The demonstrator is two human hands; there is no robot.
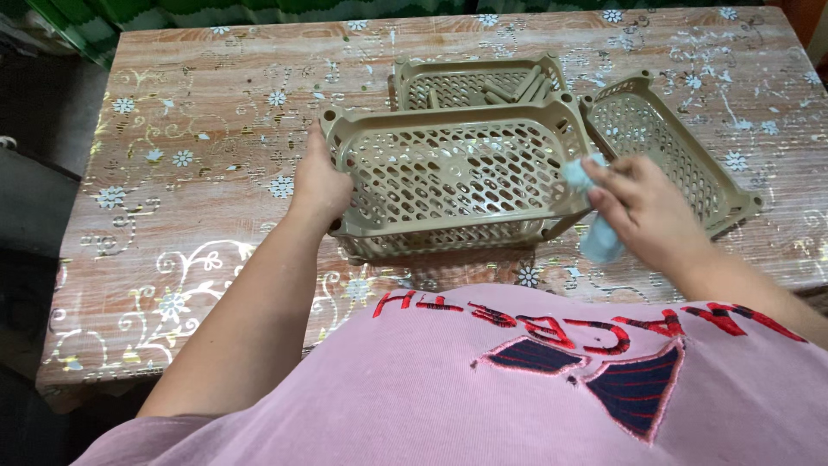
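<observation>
A tan perforated plastic basket (448,173) stands tilted toward me on the table near its front edge. My left hand (317,183) grips the basket's left end wall. My right hand (642,207) holds a light blue cloth (595,233) pressed against the basket's right end. The cloth hangs down below my fingers.
Two more tan baskets lie on the table: one (474,82) behind the held basket with tan rods inside, one (673,147) to the right, lying at an angle. The table (190,173) has a wood-pattern cover with white flowers. Dark floor lies to the left.
</observation>
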